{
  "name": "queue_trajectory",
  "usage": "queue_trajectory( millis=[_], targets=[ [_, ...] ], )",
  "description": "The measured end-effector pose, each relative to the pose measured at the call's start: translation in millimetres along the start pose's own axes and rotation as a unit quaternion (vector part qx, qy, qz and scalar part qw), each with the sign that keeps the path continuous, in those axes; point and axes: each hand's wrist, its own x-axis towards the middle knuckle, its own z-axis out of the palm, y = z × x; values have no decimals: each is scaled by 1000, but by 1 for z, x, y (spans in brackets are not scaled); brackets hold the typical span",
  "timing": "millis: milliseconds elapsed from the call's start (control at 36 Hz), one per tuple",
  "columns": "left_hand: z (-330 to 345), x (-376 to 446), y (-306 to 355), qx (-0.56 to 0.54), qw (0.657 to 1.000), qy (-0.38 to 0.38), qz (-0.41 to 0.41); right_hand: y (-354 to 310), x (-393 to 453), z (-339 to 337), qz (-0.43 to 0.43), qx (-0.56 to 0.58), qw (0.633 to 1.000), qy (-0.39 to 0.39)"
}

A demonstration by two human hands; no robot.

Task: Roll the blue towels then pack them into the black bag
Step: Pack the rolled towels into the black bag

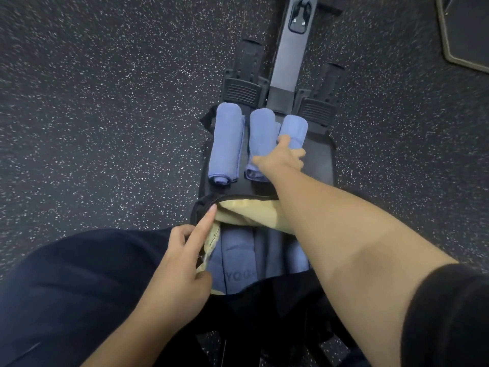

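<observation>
Blue rolled towel (293,131) clamped in right hand (280,160); left hand (182,260) pinches bag lining (211,245).

Only readable bit I can spot is "YOO" in dark letters on the folded blue-grey fabric (238,271) sitting inside the open black bag with the yellow lining (254,210); the rest of the word gets cut off by a fold, and nothing else carries any legible text or numbers

Ahead of my dark trouser leg (79,274) lies speckled black flooring (105,102), a rowing machine's grey rail (288,56) and two footrests (244,88).
</observation>
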Motion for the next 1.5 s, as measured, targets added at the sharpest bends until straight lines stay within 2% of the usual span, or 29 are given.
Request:
queue_trajectory(
  millis=[250, 389, 528, 639, 694, 778, 833, 889, 917, 1000, 1056, 1111, 1194, 1278, 1361, 1500],
  targets=[
    [1, -1, -1, 13, 999, 3, 36, 31, 0, -23, -5, 60, 998, -24],
    [2, -3, -2, 18, 998, 9, 58, 37, -20, -37, 13, 167, 986, -18],
    [7, -2, -6, 51, 995, 33, 78, 36, -55, -64, -67, 280, 958, 10],
    [12, -5, 0, 124, 986, 78, 79, 42, -94, -96, -125, 333, 934, 18],
    [12, -7, 1, 164, 976, 116, 83, 48, -115, -107, -138, 354, 925, 19],
    [12, -11, 5, 252, 934, 182, 177, 62, -143, -118, -150, 379, 913, 23],
    [16, -16, 16, 277, 905, 195, 258, 75, -158, -121, -149, 404, 902, 22],
    [25, -23, 25, 314, 879, 173, 314, 87, -170, -117, -142, 426, 893, 27],
    [32, -26, 25, 344, 873, 146, 314, 93, -175, -115, -140, 431, 891, 29],
    [49, -28, 10, 426, 870, 52, 245, 109, -189, -109, -136, 426, 894, 32],
    [52, -29, 8, 463, 860, 11, 212, 121, -194, -101, -135, 413, 900, 35],
    [51, -33, 16, 472, 865, -24, 168, 128, -201, -92, -134, 395, 908, 42],
    [54, -35, 14, 418, 890, -50, 175, 134, -208, -81, -127, 376, 917, 43],
    [53, -45, 13, 300, 920, -41, 249, 135, -211, -70, -150, 376, 913, 50],
    [52, -55, 8, 252, 922, -57, 288, 129, -216, -63, -180, 371, 910, 50],
    [44, -73, 11, 244, 923, -84, 286, 117, -221, -44, -211, 340, 915, 48]
  ],
)
